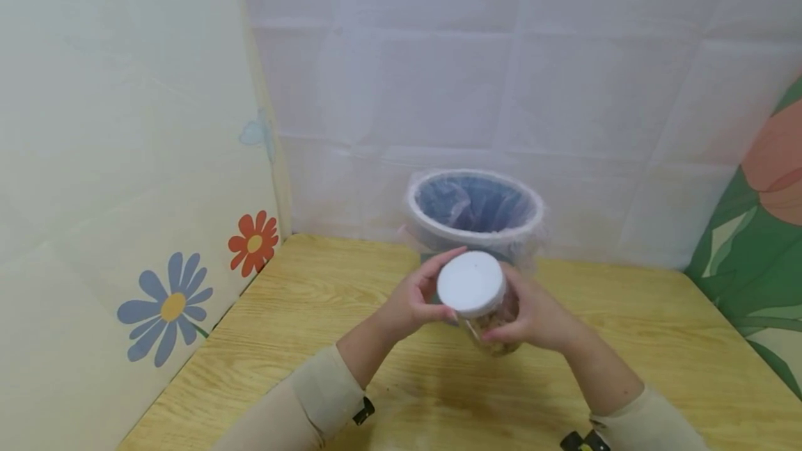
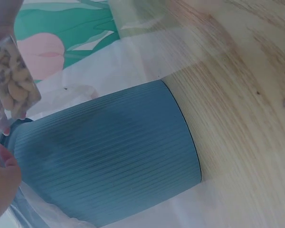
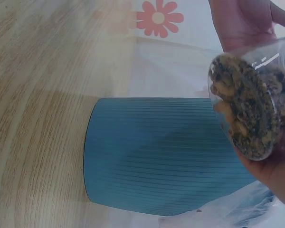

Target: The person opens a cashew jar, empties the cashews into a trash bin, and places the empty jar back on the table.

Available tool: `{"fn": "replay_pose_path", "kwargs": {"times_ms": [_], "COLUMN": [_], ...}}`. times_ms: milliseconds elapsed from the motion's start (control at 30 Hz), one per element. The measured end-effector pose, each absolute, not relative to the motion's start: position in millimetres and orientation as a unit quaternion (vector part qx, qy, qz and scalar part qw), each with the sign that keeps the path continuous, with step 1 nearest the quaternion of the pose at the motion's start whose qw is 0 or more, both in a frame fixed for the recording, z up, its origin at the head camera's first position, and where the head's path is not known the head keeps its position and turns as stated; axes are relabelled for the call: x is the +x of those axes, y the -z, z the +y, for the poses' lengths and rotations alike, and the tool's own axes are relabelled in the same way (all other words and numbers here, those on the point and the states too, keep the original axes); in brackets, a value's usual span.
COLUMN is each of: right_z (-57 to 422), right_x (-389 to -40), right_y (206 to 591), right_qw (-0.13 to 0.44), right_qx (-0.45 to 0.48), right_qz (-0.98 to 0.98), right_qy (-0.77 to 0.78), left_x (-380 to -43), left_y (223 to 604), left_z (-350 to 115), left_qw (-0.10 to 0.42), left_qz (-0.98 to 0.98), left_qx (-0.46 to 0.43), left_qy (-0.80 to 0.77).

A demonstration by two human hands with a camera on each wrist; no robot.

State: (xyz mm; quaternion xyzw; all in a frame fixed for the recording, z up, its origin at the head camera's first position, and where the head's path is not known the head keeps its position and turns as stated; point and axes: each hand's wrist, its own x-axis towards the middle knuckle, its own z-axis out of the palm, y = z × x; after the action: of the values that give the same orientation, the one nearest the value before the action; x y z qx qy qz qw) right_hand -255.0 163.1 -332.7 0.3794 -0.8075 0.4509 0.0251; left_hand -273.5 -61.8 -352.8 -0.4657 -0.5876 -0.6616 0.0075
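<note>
A clear jar [image 1: 491, 333] with a white lid [image 1: 471, 282] is held tilted in front of the bin, above the table. My left hand [image 1: 407, 306] holds the lid, with thumb and fingers at its edge. My right hand [image 1: 540, 313] grips the jar's body from the other side. Pale, cashew-like nuts show through the jar wall [image 2: 13, 78] in the left wrist view. Dark bits cover much of the jar's bottom [image 3: 244, 107] in the right wrist view.
Just behind the jar stands a ribbed blue bin [image 2: 109, 152] with a white rim [image 1: 413, 209] and a clear plastic liner [image 1: 460, 207]. It rests on a wood-grain table [image 1: 301, 298]. White sheeting [image 1: 401, 75] hangs behind, with flower-printed walls on both sides.
</note>
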Motion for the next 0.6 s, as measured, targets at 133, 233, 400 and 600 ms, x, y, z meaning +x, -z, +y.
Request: {"fn": "replay_pose_path", "kwargs": {"times_ms": [133,233,400,600], "right_z": [160.3,158.7,157.8,158.2], "right_x": [-254.2,-253.8,-253.4,-252.4], "right_y": [334.0,335.4,335.8,334.2], "right_qw": [0.041,0.057,0.081,0.093], "right_qx": [0.359,0.35,0.345,0.34], "right_qz": [-0.812,-0.813,-0.818,-0.826], "right_qy": [-0.459,-0.461,-0.453,-0.441], "left_x": [-272.6,-270.1,-266.0,-267.1], "left_y": [352.9,352.2,351.0,350.9], "left_z": [-60.3,-59.3,-57.9,-57.9], "left_qw": [0.021,0.026,0.03,0.027], "left_qz": [-0.591,-0.603,-0.624,-0.612], "left_qx": [-0.452,-0.431,-0.4,-0.405], "left_qy": [0.668,0.671,0.671,0.679]}}
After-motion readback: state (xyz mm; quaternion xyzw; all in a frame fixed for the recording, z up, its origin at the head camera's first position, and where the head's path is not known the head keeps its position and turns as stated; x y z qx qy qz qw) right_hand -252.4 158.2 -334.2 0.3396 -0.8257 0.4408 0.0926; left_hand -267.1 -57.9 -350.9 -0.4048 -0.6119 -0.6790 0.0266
